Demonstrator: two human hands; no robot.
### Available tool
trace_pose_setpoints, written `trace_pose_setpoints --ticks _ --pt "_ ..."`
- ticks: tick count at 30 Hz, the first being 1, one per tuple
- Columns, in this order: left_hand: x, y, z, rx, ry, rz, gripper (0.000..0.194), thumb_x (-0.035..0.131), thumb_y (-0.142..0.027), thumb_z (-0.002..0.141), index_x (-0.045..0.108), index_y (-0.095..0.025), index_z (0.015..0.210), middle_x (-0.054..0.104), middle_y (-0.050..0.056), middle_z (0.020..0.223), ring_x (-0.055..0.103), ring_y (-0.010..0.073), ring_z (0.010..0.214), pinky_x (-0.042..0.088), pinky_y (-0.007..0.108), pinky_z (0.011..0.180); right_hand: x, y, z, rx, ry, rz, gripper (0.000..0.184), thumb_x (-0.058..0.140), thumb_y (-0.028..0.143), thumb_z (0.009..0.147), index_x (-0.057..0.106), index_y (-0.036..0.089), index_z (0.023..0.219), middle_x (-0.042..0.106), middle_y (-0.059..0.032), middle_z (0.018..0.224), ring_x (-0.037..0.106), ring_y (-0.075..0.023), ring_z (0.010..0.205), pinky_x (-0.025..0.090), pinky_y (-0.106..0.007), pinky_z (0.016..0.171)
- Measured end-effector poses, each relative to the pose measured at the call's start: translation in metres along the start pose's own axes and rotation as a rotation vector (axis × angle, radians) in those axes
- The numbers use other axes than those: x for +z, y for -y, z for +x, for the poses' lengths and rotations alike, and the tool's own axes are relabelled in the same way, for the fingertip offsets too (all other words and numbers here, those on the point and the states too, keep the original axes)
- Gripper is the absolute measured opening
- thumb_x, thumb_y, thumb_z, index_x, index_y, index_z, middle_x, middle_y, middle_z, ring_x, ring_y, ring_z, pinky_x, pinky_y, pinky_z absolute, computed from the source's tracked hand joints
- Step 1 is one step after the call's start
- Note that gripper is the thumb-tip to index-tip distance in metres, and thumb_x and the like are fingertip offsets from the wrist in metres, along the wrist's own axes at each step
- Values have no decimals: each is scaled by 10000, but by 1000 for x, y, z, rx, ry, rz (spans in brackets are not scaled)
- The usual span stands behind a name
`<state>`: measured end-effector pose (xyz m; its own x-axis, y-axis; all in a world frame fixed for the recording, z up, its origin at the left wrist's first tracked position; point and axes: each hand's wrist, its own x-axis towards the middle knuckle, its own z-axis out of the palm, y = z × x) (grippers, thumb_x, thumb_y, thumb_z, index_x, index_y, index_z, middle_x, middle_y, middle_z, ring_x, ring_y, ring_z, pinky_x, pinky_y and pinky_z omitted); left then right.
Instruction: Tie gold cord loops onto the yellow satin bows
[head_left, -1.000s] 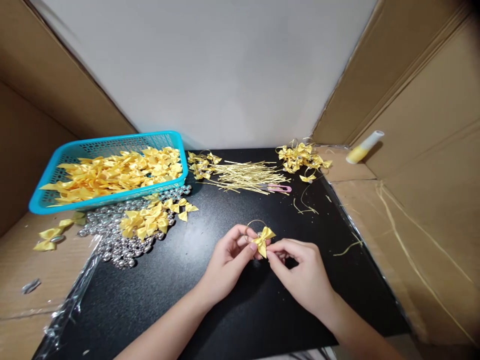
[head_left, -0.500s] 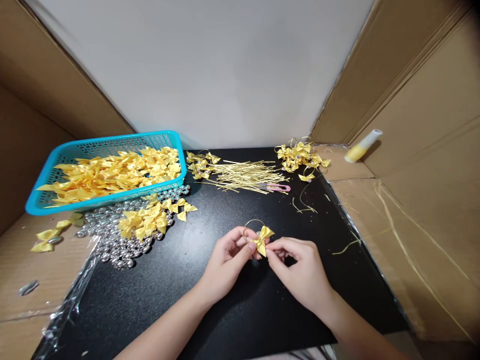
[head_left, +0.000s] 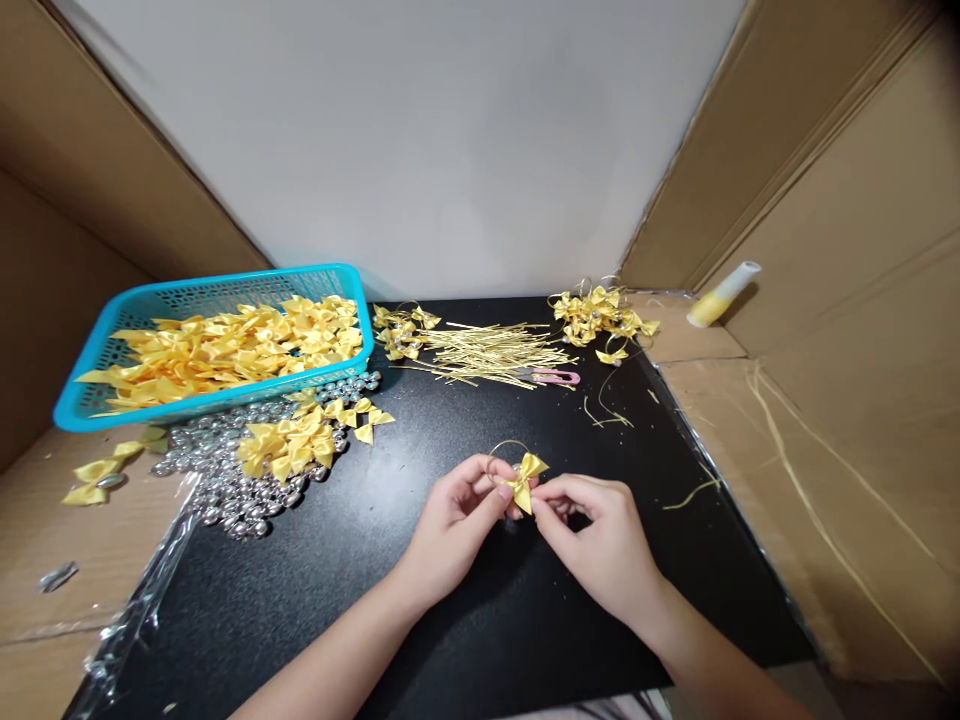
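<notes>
A yellow ribbon bow [head_left: 528,477] is held between my two hands above the black tabletop. My left hand [head_left: 465,515] pinches the bow's left side between thumb and fingers. From that grip a thin gold cord loop [head_left: 510,443] arches up behind the bow. My right hand [head_left: 592,525] has its thumb and index finger closed on the bow's lower right tail. A bit of silver shows behind the bow, mostly hidden by the fingers.
On the left, a turquoise basket [head_left: 64,400] holds many yellow bows, with silver beads [head_left: 240,505] and loose bows [head_left: 289,445] before it. Gold cords [head_left: 495,350] and a pink-handled tool [head_left: 556,377] lie at the back, near finished-looking looped bows [head_left: 596,315]. A tube [head_left: 724,295] stands right.
</notes>
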<state>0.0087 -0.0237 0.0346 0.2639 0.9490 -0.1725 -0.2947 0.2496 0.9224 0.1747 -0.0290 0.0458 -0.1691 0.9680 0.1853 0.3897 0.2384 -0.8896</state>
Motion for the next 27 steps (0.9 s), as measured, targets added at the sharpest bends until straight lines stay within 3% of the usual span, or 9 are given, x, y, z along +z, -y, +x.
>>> trace_pose_setpoints --ticks 13,27 --pt "-2 4 -2 75 22 146 142 630 -293 894 552 -174 897 615 -21 788 584 96 718 461 207 715 2 -4 -1 38 0 45 130 606 126 806 700 160 723 697 -27 646 608 -123 533 477 -203 519" --pt "-2 2 1 31 24 244 153 616 -290 876 555 -158 829 567 -23 715 533 100 656 412 207 648 5 -8 -2 100 8 107 135 608 177 816 701 153 721 710 -48 661 643 -150 562 520 -234 545"
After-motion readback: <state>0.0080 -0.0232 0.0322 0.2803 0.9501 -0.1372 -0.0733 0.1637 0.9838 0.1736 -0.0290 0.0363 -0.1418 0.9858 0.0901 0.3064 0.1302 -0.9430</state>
